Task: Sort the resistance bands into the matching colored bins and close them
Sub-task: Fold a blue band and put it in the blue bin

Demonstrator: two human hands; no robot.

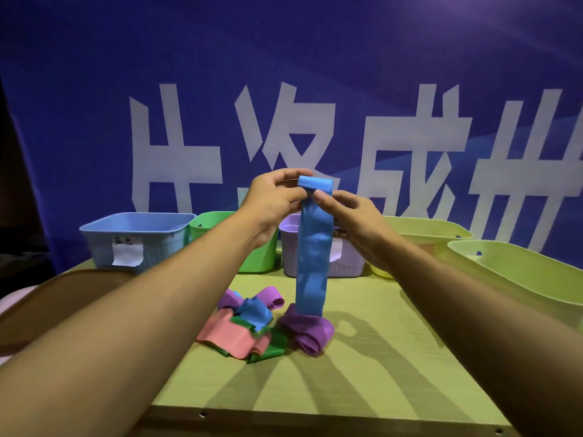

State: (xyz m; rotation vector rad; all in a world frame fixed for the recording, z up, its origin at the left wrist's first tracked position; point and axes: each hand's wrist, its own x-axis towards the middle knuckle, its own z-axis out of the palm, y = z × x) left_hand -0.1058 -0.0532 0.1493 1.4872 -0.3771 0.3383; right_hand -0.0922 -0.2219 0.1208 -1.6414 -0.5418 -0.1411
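1. While both our arms reach out over the table [362, 357], our left hand [274, 200] and right hand [353, 216] pinch the rolled top of a long blue resistance band [314, 263], which hangs straight down.
2. Its lower end touches a crumpled purple band [310, 334] on the table.
3. Just left of that lies a heap: a pink band [225, 334], a green band [268, 351], a second blue band [254, 312] and another purple band [271, 296].
4. Along the back stand a blue bin [138, 238] with a paper label, a green bin [217, 222], a purple bin [290, 247] and two yellow-green bins [517, 269].
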